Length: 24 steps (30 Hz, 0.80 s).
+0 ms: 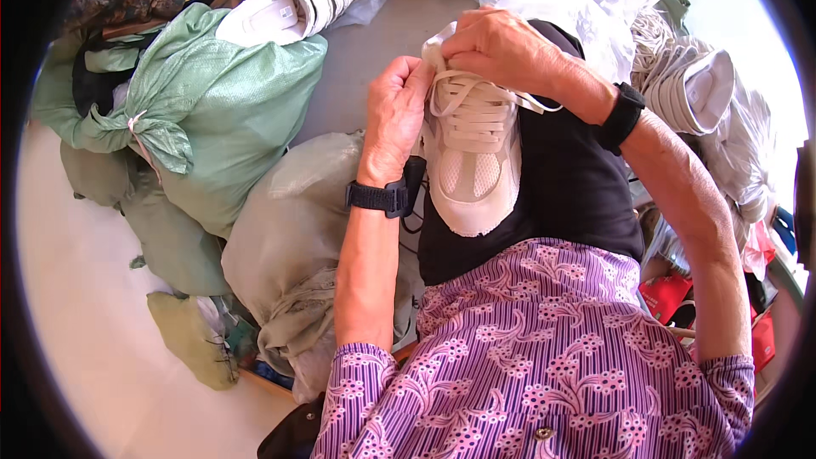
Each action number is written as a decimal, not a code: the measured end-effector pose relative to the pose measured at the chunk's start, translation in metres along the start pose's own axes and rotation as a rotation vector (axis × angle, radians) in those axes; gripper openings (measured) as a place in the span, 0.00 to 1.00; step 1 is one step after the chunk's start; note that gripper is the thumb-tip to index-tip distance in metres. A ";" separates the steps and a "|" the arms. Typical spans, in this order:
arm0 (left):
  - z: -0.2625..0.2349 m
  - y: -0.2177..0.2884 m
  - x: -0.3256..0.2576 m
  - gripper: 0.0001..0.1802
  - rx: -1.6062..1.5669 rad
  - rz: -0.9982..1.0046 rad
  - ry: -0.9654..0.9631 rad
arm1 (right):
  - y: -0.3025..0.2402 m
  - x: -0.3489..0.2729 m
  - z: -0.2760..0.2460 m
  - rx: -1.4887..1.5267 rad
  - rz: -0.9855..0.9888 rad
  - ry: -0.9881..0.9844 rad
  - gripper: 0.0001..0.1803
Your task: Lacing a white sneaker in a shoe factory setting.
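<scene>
A cream-white sneaker (474, 191) rests on my black-clad lap, its toe toward me. Flat white shoelaces (476, 112) cross its front, and one loose end sticks out to the right. With closed fingers, my left hand (395, 115) grips the sneaker's left upper edge near the collar. My right hand (503, 49) is bent over the top of the opening in a pinch at the lace and top eyelets. What exactly lies between its fingertips is partly hidden. Both wrists wear black straps.
Nested white shoes (319, 0) lie on a grey surface (348, 68) beyond my hands. A tied green sack (229, 110) and grey sacks (297, 212) stand at left. To the right are stacked shoe uppers (693, 89), a bundle of laces (653, 34) and clear plastic bags (561, 13).
</scene>
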<state>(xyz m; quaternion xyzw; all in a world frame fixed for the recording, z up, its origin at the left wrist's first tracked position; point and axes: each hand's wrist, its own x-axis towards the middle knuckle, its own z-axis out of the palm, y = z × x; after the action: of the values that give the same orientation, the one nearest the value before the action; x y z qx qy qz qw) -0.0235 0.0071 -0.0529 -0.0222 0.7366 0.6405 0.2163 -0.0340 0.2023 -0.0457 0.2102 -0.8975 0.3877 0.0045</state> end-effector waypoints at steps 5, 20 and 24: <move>-0.002 -0.001 -0.001 0.14 -0.040 -0.030 -0.028 | -0.005 0.010 0.007 0.165 0.124 -0.071 0.09; 0.012 0.014 0.008 0.09 -0.067 0.075 -0.100 | 0.043 -0.033 -0.049 -0.442 0.049 0.051 0.07; 0.003 0.019 0.014 0.07 -0.162 -0.139 -0.081 | 0.039 -0.041 -0.039 -0.290 0.048 0.119 0.04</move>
<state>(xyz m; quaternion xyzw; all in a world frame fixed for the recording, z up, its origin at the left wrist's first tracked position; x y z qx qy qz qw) -0.0409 0.0168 -0.0405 -0.0645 0.6696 0.6818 0.2873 -0.0176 0.2684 -0.0524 0.1625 -0.9470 0.2657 0.0789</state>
